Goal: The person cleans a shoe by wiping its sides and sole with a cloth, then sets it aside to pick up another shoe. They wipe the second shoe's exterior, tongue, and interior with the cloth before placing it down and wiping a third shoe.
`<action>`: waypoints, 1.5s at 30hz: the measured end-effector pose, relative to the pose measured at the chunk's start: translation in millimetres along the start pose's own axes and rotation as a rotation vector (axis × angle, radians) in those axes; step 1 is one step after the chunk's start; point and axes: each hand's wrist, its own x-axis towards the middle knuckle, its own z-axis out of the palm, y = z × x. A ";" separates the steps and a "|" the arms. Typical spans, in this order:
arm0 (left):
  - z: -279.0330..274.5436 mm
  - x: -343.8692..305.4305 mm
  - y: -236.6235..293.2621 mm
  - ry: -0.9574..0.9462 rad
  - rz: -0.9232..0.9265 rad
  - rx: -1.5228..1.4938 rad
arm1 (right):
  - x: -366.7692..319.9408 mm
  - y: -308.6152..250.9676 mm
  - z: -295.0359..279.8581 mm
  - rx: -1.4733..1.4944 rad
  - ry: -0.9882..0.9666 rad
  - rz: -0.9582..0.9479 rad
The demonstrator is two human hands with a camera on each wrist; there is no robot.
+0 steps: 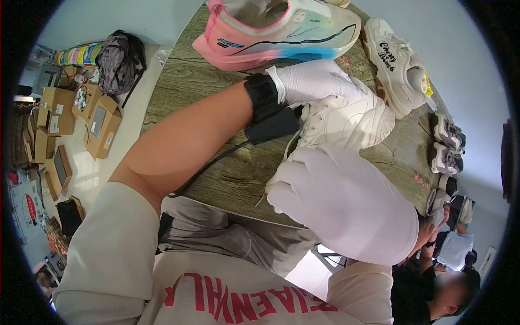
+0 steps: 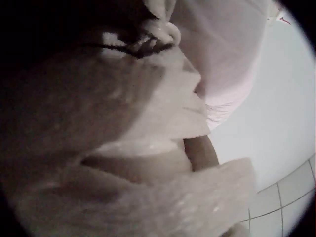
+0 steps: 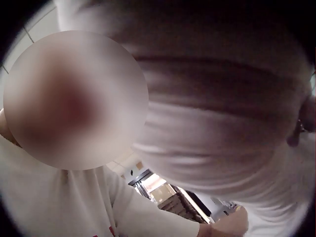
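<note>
A white sneaker (image 1: 346,122) lies near the middle of the wood-grain table. My left hand (image 1: 317,81), in a white glove with a black camera strap at the wrist, grips the sneaker from its far side; the fingertips are partly hidden. Over my right forearm a wide white fabric cover (image 1: 341,206) bulges up close to the head camera and overlaps the near side of the sneaker. It hides my right hand. Pale lace (image 2: 163,32) and white material show close up in the left wrist view. Folds of white fabric (image 3: 207,108) fill much of the right wrist view.
A pink, white and blue running shoe (image 1: 238,51) stands at the table's far side. Behind to the right is a white lettered sneaker (image 1: 390,65), with grey-black shoes (image 1: 447,143) farther along. Cardboard boxes (image 1: 57,111) and a backpack (image 1: 119,62) sit on the floor at left. Another person (image 1: 433,292) is at right.
</note>
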 end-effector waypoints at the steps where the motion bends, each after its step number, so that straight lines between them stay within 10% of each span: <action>1: 1.1 0.8 -0.8 -0.002 -0.001 -0.001 | 0.4 2.0 2.4 0.078 0.004 0.000; 8: -2.3 0.9 -2.2 -0.018 0.045 0.039 | -19.5 1.0 -1.3 -0.038 0.181 0.187; 23: -0.4 -1.7 2.1 0.017 0.008 0.034 | -13.8 -12.4 -10.5 -0.086 -0.076 0.217; 25: 0.5 -0.9 0.5 0.019 0.028 0.016 | -18.2 -12.5 -2.2 -0.057 0.166 0.312; 32: -0.4 -1.1 1.8 0.024 0.049 0.063 | 0.6 -21.6 0.9 -0.038 -0.063 0.042; 45: -4.0 1.0 -2.5 0.026 -0.043 0.080 | -41.5 17.3 -36.0 -0.087 0.322 0.445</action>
